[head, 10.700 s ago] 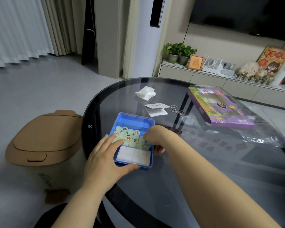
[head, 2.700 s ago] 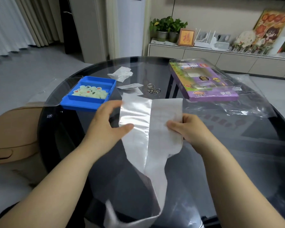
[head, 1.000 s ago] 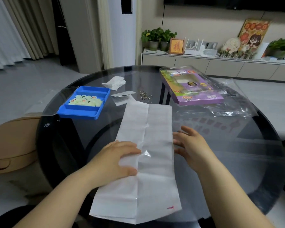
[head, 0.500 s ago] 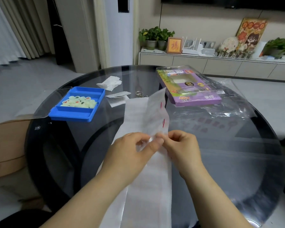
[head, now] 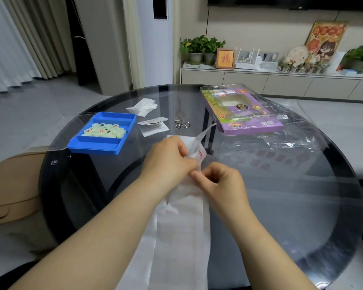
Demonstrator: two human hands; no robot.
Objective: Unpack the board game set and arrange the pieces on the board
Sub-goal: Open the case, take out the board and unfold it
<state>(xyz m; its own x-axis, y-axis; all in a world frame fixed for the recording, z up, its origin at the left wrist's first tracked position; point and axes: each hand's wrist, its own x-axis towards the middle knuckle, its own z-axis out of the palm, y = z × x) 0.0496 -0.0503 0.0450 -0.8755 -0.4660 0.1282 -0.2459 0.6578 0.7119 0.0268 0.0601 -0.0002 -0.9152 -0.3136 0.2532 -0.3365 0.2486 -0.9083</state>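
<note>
The folded paper board (head: 182, 237) lies on the dark round glass surface (head: 281, 195). Its long axis runs straight away from the person, and its near end reaches the near rim. Its far end is lifted off the glass and partly peeled open, one flap pointing up and away, with red print showing on the inner face.

The left grip (head: 168, 162) pinches that raised fold with curled fingers. The right grip (head: 220, 185), touching it, pinches the sheet's edge between thumb and forefinger.

Just beyond the far end lie two paper slips (head: 153, 125) and a metal ring puzzle (head: 181, 123), with a crumpled tissue (head: 143, 106) farther back. To the far left sits the blue tray (head: 113, 148), holding pale round pieces (head: 105, 129) in its middle compartment. To the far right a purple box (head: 243, 114) rests on clear plastic wrapping (head: 291, 132).
</note>
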